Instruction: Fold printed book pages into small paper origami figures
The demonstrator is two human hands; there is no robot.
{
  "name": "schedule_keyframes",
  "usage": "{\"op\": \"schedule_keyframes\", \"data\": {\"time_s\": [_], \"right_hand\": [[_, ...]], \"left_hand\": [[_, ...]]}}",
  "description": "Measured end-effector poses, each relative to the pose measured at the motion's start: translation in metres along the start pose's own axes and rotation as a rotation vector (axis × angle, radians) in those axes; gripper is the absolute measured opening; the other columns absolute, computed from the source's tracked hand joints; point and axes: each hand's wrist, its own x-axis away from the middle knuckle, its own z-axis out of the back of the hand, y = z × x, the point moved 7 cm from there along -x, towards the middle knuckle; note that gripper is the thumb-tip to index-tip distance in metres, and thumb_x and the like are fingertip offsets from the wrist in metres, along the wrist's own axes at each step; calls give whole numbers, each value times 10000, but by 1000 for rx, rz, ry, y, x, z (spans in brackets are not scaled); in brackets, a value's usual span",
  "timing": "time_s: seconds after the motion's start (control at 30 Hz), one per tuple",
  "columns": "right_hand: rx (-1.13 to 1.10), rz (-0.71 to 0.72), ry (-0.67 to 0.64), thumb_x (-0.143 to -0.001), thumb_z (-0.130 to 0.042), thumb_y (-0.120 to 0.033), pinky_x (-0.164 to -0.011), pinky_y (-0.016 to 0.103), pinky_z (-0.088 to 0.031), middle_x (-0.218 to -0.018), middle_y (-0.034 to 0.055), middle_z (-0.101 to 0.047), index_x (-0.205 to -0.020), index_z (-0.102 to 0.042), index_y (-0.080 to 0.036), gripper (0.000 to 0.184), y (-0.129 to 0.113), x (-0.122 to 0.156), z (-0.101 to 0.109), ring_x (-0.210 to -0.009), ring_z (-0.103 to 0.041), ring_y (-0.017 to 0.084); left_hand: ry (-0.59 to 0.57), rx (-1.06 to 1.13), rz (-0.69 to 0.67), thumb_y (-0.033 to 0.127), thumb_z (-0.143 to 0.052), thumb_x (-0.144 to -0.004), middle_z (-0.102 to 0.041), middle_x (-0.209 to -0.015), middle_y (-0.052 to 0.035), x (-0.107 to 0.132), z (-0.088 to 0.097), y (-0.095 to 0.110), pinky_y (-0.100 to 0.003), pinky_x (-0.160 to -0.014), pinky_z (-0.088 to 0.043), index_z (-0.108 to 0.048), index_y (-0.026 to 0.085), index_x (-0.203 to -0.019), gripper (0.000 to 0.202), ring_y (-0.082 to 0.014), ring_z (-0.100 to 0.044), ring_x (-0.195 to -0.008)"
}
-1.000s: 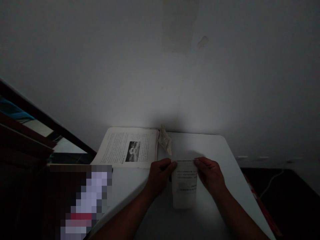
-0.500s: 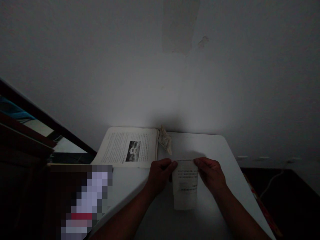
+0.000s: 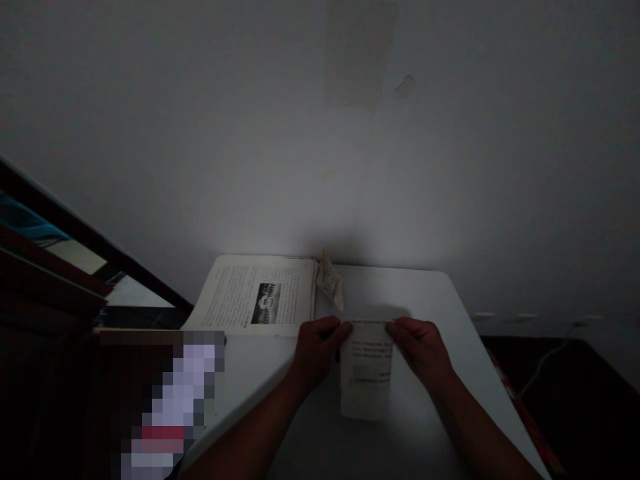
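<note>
A folded sheet of printed paper (image 3: 367, 373) hangs upright above the white table (image 3: 410, 287), pinched along its top edge. My left hand (image 3: 323, 347) is closed on the upper left corner, thumb on the near side. At the upper right corner my right hand (image 3: 420, 343) grips the same paper between thumb and fingers. Just beyond the hands lies a small folded-paper boat (image 3: 330, 280), made of printed paper. Beside it, at the far left of the table, rests an open book or stack of printed pages (image 3: 235, 287) with a dark picture.
A pale wall (image 3: 250, 167) stands right behind the table. On the left runs a dark slanted rail (image 3: 90, 230), with a blurred-out patch (image 3: 175, 400) below it. A white cable (image 3: 543, 363) trails down on the right, past the table's edge.
The paper has shifted slightly left and turned a little flatter toward me. Both hands keep their hold on its upper corners.
</note>
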Motion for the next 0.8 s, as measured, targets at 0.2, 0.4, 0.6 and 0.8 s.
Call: {"op": "schedule_keyframes", "data": {"time_s": [0.2, 0.4, 0.6, 0.8], "right_hand": [[97, 19, 14, -742, -658, -373, -575, 302, -445, -584, 27, -639, -623, -693, -163, 244, -9, 1, 1, -581, -569, 168], [112, 33, 24, -741, -659, -368, -564, 294, -451, -580, 25, -644, -611, -698, -167, 242, -11, 2, 2, -569, -571, 166], [142, 59, -1, -755, -640, -375, -542, 287, -456, -575, 25, -640, -618, -698, -169, 254, -19, 3, -3, -556, -570, 161], [188, 37, -2, -751, -641, -393, -485, 274, -461, -549, 23, -643, -674, -722, -174, 246, -19, 3, -5, -505, -566, 154]], "left_hand": [[35, -65, -27, 418, -552, -800, -298, -506, 56, 0, 3, 1, -188, -434, -256, -383, 160, -494, 434, -69, -326, -465], [51, -92, -54, 422, -549, -798, -295, -490, 59, 1, 4, 3, -185, -429, -261, -358, 162, -477, 456, -68, -334, -454], [40, -68, -31, 426, -531, -810, -297, -476, 64, 2, 4, 2, -185, -407, -256, -354, 168, -494, 444, -61, -329, -422], [41, -15, 7, 440, -563, -781, -322, -468, 62, 0, 5, -4, -176, -383, -259, -392, 160, -483, 443, -55, -328, -406]]}}
